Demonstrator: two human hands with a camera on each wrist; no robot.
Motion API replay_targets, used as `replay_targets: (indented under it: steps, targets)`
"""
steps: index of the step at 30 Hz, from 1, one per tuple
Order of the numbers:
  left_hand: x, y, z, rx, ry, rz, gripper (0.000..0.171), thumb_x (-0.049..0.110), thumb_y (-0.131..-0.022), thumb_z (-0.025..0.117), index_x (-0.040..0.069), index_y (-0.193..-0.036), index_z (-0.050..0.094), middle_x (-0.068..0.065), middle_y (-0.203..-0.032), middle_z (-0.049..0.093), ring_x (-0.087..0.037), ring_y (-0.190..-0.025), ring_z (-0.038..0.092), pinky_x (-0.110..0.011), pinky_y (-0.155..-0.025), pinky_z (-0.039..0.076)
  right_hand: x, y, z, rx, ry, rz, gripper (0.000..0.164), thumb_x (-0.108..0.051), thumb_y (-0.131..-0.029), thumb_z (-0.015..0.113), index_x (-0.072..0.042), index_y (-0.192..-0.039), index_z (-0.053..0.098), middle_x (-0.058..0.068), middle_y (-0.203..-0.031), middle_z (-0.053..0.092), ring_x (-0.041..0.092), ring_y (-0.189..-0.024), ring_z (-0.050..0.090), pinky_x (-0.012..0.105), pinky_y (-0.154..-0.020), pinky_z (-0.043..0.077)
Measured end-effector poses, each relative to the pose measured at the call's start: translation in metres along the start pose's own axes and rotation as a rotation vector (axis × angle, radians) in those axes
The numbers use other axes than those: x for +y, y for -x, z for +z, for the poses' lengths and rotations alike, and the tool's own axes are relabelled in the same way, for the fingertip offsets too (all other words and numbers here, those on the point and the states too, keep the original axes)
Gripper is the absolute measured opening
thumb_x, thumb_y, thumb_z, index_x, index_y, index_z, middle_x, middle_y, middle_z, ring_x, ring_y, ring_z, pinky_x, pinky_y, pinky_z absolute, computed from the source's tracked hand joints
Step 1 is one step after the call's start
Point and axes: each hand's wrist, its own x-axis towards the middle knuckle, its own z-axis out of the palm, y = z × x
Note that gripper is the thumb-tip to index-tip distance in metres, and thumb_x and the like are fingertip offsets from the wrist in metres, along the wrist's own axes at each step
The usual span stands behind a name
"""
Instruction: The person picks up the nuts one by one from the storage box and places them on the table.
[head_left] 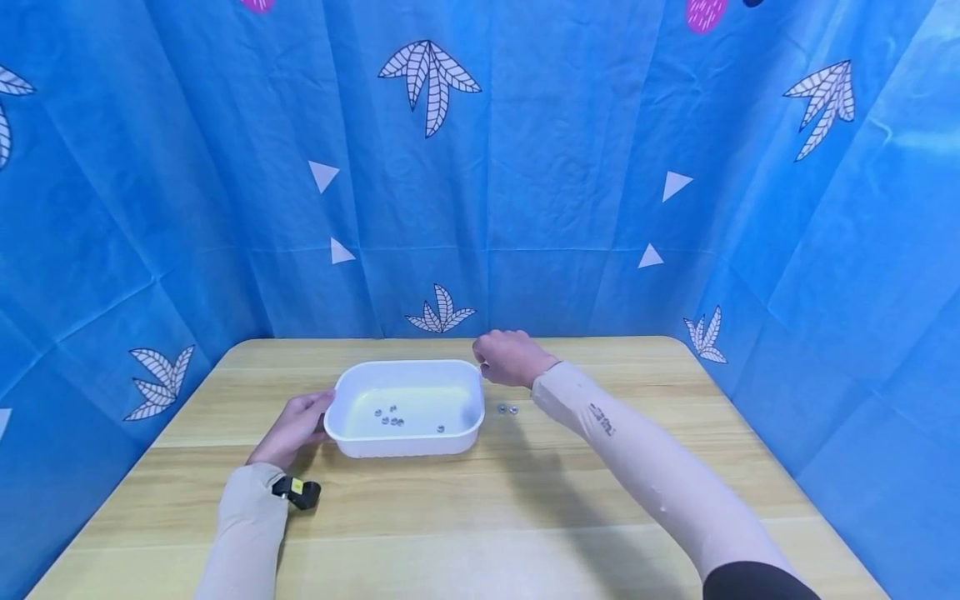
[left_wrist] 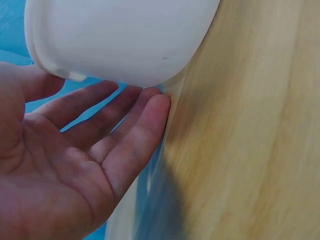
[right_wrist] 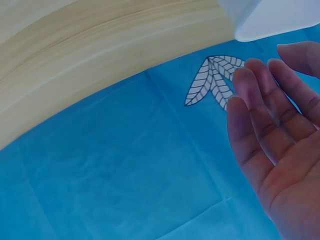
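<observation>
A white plastic basin (head_left: pixel 405 446) stands near the middle of the table. My left hand (head_left: pixel 294 427) holds its left end, thumb at the rim and fingers against the lower side, as the left wrist view (left_wrist: pixel 100 145) shows. Inside the basin lie several small shiny metal nuts (head_left: pixel 386 421), mostly grouped left of centre, with a single one nearer the right. Beside the back right corner of the rim is my right hand (head_left: pixel 513 357), its fingers loosely bent. In the right wrist view (right_wrist: pixel 285 125) nothing shows between thumb and fingers. Two more small nuts (head_left: pixel 507 409) lie on the table right of the basin.
The light wooden table (head_left: pixel 420 533) has rounded far corners. Blue curtains (head_left: pixel 555 192) with white leaf prints hang behind it and on both sides. A black strap device (head_left: pixel 300 492) sits on the left wrist.
</observation>
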Motion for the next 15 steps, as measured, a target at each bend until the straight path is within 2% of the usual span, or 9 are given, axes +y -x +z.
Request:
replay_targets:
  steps: [5,9,15]
  targets:
    - [0.000,0.001,0.000,0.000,0.001,-0.005,0.068,0.047,-0.112,0.037,-0.007,-0.153,0.041,-0.031,-0.145,0.055,-0.010,-0.105,0.067,-0.029,-0.089,0.062,-0.012,-0.004,0.001,-0.022,0.009,-0.011,0.004,-0.014,-0.097,0.070,-0.015,-0.094,0.072,-0.001,-0.090,0.073,0.016,-0.078,0.061,0.028,-0.067,0.051]
    - [0.000,0.000,0.000,-0.002,0.006,-0.004,0.068,0.046,-0.112,0.037,-0.008,-0.152,0.041,-0.031,-0.145,0.055,-0.010,-0.105,0.067,-0.028,-0.088,0.062,-0.019,-0.007,0.001,-0.042,-0.005,-0.027,0.005,-0.013,-0.097,0.069,-0.013,-0.101,0.073,0.000,-0.096,0.074,0.017,-0.082,0.062,0.030,-0.072,0.053]
    - [0.000,0.000,0.000,-0.003,0.001,-0.002,0.067,0.046,-0.112,0.037,-0.008,-0.153,0.040,-0.031,-0.146,0.054,-0.010,-0.105,0.068,-0.029,-0.088,0.062,-0.026,-0.009,0.006,-0.038,0.043,-0.070,0.005,-0.014,-0.097,0.070,-0.014,-0.099,0.073,-0.001,-0.096,0.074,0.015,-0.084,0.062,0.028,-0.077,0.056]
